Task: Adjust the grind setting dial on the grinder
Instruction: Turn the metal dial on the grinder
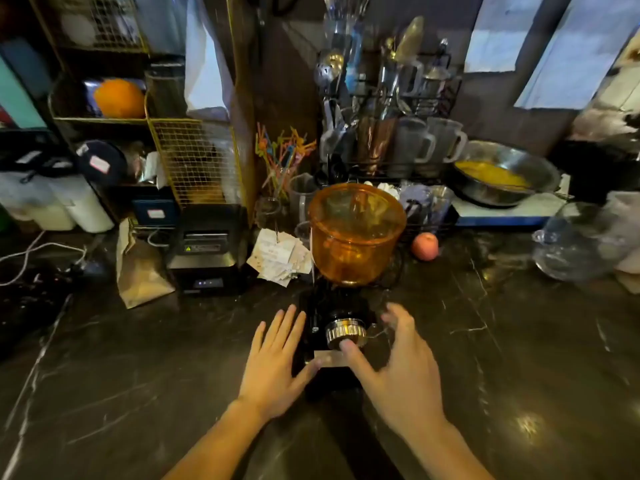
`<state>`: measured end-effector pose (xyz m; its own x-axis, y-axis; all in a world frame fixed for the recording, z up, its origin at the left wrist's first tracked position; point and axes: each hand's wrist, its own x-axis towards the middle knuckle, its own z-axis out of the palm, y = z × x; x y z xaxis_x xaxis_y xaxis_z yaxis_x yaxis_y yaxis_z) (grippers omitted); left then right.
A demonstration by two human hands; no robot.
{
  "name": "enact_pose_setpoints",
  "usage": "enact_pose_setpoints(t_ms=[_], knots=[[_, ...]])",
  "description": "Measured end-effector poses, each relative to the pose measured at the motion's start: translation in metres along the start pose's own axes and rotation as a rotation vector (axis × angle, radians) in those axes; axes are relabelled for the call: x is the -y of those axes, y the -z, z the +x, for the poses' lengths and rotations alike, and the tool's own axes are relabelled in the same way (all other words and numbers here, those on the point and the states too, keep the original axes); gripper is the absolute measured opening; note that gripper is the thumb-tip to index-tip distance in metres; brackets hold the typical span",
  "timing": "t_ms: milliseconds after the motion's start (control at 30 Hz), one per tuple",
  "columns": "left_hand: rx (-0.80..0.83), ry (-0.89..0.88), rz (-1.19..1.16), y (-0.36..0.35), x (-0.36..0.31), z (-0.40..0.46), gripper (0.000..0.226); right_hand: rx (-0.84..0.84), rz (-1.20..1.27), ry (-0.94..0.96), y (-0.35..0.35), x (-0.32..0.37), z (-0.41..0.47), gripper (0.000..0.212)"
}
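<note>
A black grinder (313, 303) stands on the dark marble counter, topped by an orange see-through hopper (356, 233). On its front sits a knurled metal dial (345, 331). My left hand (277, 362) lies flat against the grinder's left side, fingers spread, thumb near a pale plate below the dial. My right hand (398, 365) curves around the dial from the right: the thumb tip touches the dial's lower edge, the other fingers hover apart beside it, slightly blurred.
A black receipt printer (207, 251) and a brown paper bag (138, 271) stand to the left, loose receipts (280, 258) beside the hopper. An apple (425, 246) lies to the right. A utensil rack (388, 126), a metal bowl (502, 171) and a glass jug (571, 240) stand behind and right.
</note>
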<state>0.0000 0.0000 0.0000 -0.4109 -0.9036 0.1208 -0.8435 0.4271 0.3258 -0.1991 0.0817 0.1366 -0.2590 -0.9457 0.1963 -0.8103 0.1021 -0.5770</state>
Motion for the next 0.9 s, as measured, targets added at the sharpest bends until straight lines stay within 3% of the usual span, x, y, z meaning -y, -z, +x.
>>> enact_pose_setpoints(t_ms=[133,267,633,900], knots=[[0.116,0.068,-0.031,-0.019,0.003,0.000,0.084,-0.017,0.052,-0.022,-0.009,0.003,-0.002,0.083],[0.129,0.053,-0.042,-0.022,0.005,0.004,0.081,0.004,0.072,-0.024,-0.015,0.005,-0.002,0.065],[0.161,0.047,-0.031,-0.027,0.006,0.009,0.075,-0.093,0.071,0.003,-0.026,0.013,0.006,0.064],[0.152,0.053,-0.045,-0.029,0.009,0.009,0.075,-0.037,0.200,-0.115,-0.031,0.013,0.006,0.057]])
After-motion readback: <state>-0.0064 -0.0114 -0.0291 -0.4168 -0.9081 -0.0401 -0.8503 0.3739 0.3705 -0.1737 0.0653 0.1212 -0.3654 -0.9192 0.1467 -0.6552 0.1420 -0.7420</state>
